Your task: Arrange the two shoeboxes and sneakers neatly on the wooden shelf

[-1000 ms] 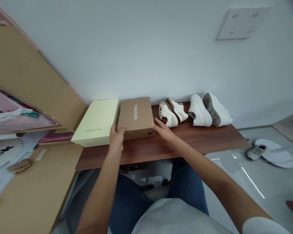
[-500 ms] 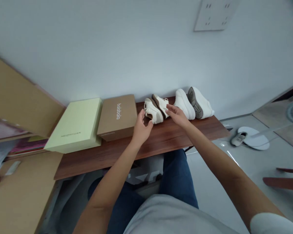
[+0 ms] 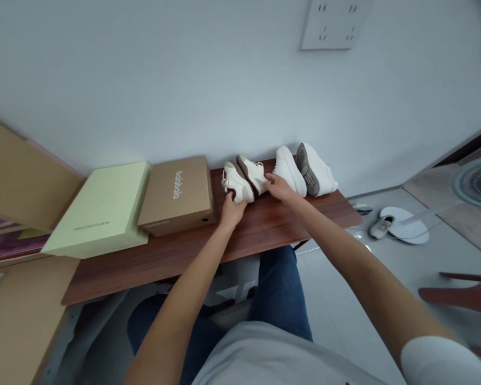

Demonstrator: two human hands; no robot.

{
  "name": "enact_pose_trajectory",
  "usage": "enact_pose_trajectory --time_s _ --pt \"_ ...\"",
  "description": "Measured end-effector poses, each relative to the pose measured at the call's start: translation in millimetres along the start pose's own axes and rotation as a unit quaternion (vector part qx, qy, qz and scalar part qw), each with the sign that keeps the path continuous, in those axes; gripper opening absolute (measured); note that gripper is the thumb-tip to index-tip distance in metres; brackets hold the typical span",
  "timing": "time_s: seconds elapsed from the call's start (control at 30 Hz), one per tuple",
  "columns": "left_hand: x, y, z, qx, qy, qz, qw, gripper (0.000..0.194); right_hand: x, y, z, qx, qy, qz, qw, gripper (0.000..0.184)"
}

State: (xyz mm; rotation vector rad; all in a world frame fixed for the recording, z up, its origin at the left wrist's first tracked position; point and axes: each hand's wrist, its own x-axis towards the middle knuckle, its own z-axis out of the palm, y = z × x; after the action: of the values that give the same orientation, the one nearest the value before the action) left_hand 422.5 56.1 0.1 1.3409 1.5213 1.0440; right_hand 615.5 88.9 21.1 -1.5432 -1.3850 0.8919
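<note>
Two small cream sneakers with brown soles lie on their sides on the dark wooden bench [image 3: 176, 263]. My left hand [image 3: 231, 212] grips the heel of the left sneaker [image 3: 235, 177], fingers and thumb around its collar. On the right sneaker [image 3: 255, 170], my right hand [image 3: 279, 187] closes at the heel, with the fingertips partly hidden. Just right of that hand rest two larger white shoes, one white shoe [image 3: 289, 170] on its side and the other white shoe [image 3: 323, 174] showing its grey sole.
Left of the sneakers sit a brown shoebox [image 3: 176, 192] and a pale green box [image 3: 100, 200]. A desk with shelves [image 3: 28, 305] adjoins the bench's left end. On the floor at right are a standing fan [image 3: 479, 183], a grey shoe [image 3: 381, 227] and reddish stool legs [image 3: 457, 294].
Both hands have come down onto the heels of the cream sneakers and closed on them; before, they hovered with fingers apart. The view has shifted slightly to the right.
</note>
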Motion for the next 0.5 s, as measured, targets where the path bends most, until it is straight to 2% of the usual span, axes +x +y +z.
enact_pose_trajectory --time_s 0.1,0.27,0.4,0.5 --pt "2.3 -3.0 3.6 0.042 0.026 0.011 0.999 0.056 8.4 4.2 0.0 -0.034 -0.030 -0.002 0.999 0.054" --pt "8.0 -4.8 3.7 0.090 -0.023 0.039 0.995 0.027 17.9 1.2 -5.9 -0.148 -0.102 0.011 0.984 0.060" --pt "10.9 -2.2 -0.6 0.103 -0.027 0.040 0.994 0.022 25.0 -5.0 -10.7 -0.229 -0.120 0.000 0.966 0.053" --pt "13.2 1.7 -6.7 0.093 -0.027 0.048 0.994 0.021 30.5 -9.4 -14.3 -0.245 -0.140 -0.020 0.959 0.041"
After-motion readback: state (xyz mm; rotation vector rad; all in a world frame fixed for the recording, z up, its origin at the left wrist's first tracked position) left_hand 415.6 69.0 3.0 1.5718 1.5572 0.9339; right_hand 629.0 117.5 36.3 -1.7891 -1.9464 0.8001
